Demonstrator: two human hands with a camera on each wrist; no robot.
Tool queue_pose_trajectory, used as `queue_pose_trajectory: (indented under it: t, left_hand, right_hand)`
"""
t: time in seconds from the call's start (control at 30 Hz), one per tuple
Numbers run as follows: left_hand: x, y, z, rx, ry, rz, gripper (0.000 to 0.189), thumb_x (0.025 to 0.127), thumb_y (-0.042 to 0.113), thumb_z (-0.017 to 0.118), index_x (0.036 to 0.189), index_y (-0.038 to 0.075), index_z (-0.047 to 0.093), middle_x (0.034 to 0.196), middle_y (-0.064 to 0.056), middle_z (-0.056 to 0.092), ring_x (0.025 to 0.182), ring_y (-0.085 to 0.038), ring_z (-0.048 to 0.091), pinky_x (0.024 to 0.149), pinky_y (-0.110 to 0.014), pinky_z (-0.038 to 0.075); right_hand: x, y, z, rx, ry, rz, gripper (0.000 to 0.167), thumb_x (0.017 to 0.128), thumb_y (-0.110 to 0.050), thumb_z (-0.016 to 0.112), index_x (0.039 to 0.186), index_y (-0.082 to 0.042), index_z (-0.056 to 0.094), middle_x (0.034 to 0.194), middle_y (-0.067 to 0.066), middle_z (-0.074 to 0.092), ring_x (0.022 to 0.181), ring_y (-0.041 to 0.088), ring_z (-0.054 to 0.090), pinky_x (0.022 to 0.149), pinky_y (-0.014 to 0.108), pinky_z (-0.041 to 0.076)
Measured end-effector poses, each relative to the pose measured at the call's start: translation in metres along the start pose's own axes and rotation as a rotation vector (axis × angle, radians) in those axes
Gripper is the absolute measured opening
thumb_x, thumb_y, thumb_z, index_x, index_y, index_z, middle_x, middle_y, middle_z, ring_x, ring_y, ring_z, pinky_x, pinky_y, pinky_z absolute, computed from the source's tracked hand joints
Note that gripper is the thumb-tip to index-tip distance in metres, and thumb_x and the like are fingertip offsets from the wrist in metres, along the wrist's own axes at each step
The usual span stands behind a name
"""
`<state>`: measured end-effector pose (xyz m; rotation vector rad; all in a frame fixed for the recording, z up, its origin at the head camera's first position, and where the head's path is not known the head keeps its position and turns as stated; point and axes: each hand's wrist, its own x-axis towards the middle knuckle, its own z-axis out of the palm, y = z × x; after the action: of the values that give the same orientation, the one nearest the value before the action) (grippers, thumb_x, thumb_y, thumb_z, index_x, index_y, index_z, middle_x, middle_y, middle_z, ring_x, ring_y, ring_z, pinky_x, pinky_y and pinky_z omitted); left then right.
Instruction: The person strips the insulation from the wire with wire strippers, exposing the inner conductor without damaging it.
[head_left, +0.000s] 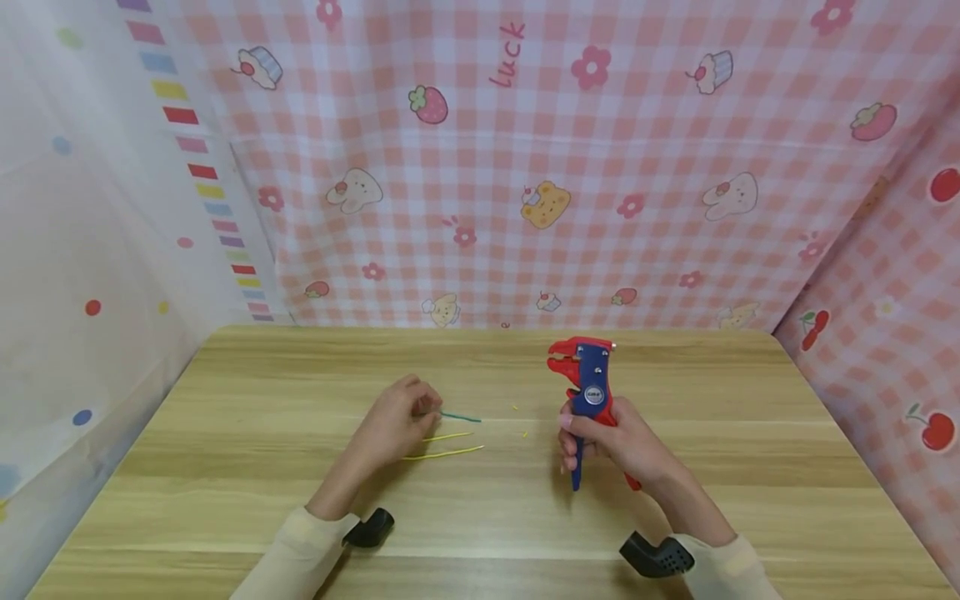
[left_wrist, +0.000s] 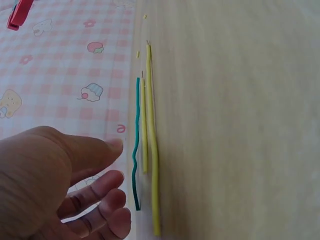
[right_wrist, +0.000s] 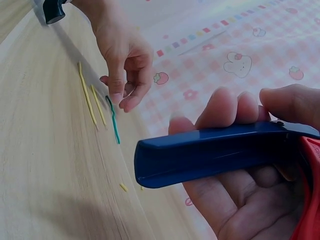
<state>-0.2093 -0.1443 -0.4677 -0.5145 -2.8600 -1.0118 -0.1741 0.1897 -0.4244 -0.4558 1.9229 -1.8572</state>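
Note:
A short green wire, slightly kinked, lies on the table beside two yellow wires, one longer and one shorter. Thin bare strands show at the yellow wires' far ends. My left hand hovers at the near end of the green wire, thumb and fingertips parted and nothing gripped between them. In my right hand is a red and blue wire stripper, held upright by its handles with the jaws pointing left. The right wrist view shows its blue handle with fingers wrapped around it.
Two small yellow insulation scraps lie between the hands, one farther back and one nearer. Behind the wooden table hangs a pink checked curtain. Other cloths hang at both sides. Each wrist wears a black camera mount.

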Motion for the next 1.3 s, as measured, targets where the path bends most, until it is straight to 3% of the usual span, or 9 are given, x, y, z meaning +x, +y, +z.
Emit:
queue_pose_trajectory:
  t: [0.23,0.63,1.0,1.13,1.3]
  left_hand:
    - [-0.001,-0.001,0.005,0.01,-0.033,-0.021,0.017,0.089,0.009,0.078,0.106,0.008,0.074,0.097,-0.003,0.061,0.092,-0.018,0.059,0.083,-0.034,0.053]
    - [-0.002,0.001,0.004,0.058,-0.045,-0.047,0.013,0.088,0.008,0.079,0.082,0.014,0.069,0.087,-0.001,0.059,0.079,-0.014,0.053,0.076,-0.034,0.047]
    - [-0.004,0.0,0.0,0.096,-0.043,-0.106,0.015,0.089,0.011,0.077,0.081,0.017,0.066,0.081,0.002,0.057,0.072,-0.013,0.051,0.067,-0.031,0.043]
    - [-0.004,-0.001,-0.003,0.06,-0.028,-0.103,0.014,0.088,0.007,0.074,0.08,0.015,0.066,0.077,0.002,0.058,0.068,-0.013,0.051,0.063,-0.028,0.043]
    - [-0.003,0.001,-0.005,0.038,-0.036,-0.039,0.015,0.086,0.001,0.069,0.079,0.013,0.063,0.074,0.002,0.056,0.067,-0.013,0.049,0.06,-0.025,0.041]
  right_hand:
    - [0.0,0.002,-0.001,0.012,-0.015,0.016,0.021,0.105,-0.024,0.06,0.107,-0.003,0.055,0.081,0.003,0.066,0.073,0.017,0.07,0.077,0.038,0.062]
    - [0.001,0.002,-0.001,-0.002,-0.035,0.017,0.022,0.105,-0.024,0.059,0.107,-0.002,0.055,0.082,0.003,0.066,0.074,0.018,0.07,0.079,0.037,0.062]
    - [0.001,0.001,0.001,-0.01,-0.045,0.029,0.024,0.105,-0.025,0.06,0.106,-0.001,0.057,0.081,0.003,0.066,0.074,0.019,0.07,0.079,0.038,0.062]
    - [0.0,0.001,0.002,-0.008,-0.051,0.015,0.024,0.105,-0.024,0.06,0.105,-0.001,0.057,0.08,0.003,0.066,0.073,0.019,0.071,0.078,0.039,0.062]
    - [0.0,0.001,0.002,-0.004,-0.056,0.008,0.024,0.105,-0.023,0.06,0.105,0.0,0.056,0.08,0.004,0.065,0.072,0.019,0.071,0.077,0.041,0.062]
